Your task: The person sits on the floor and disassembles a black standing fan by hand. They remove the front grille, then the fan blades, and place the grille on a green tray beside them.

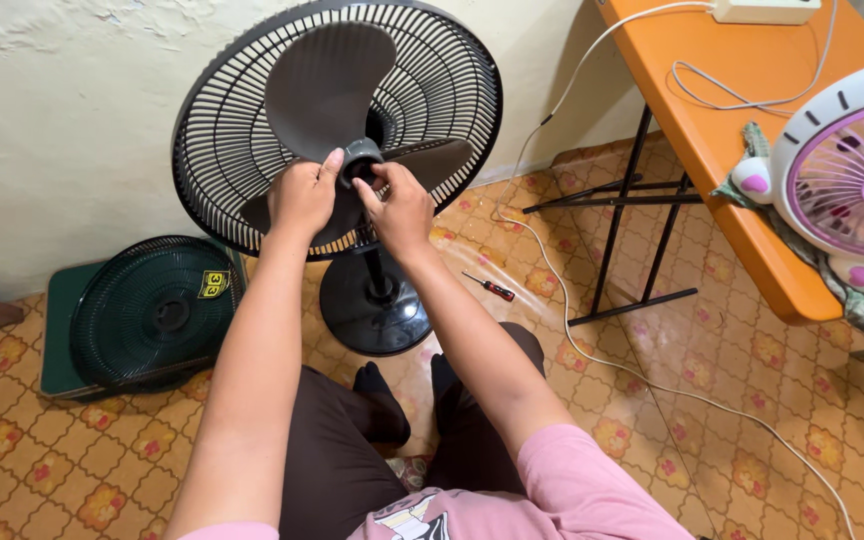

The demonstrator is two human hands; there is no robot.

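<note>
Well left of and below the left hand's grip, a detached front grille (pixel 155 312) lies on a green case (pixel 60 335) on the floor. The left hand (pixel 302 195) presses on a grey fan blade (pixel 327 85), fingers closed against it. Just beside it, the right hand (pixel 399 207) pinches the hub cap (pixel 362 160). A screwdriver (pixel 489 287) lies lower right; the orange tabletop (pixel 722 120) stands farther right.

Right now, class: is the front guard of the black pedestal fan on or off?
Off. The front grille lies on the floor to the left, and both hands touch the bare blade hub.
</note>
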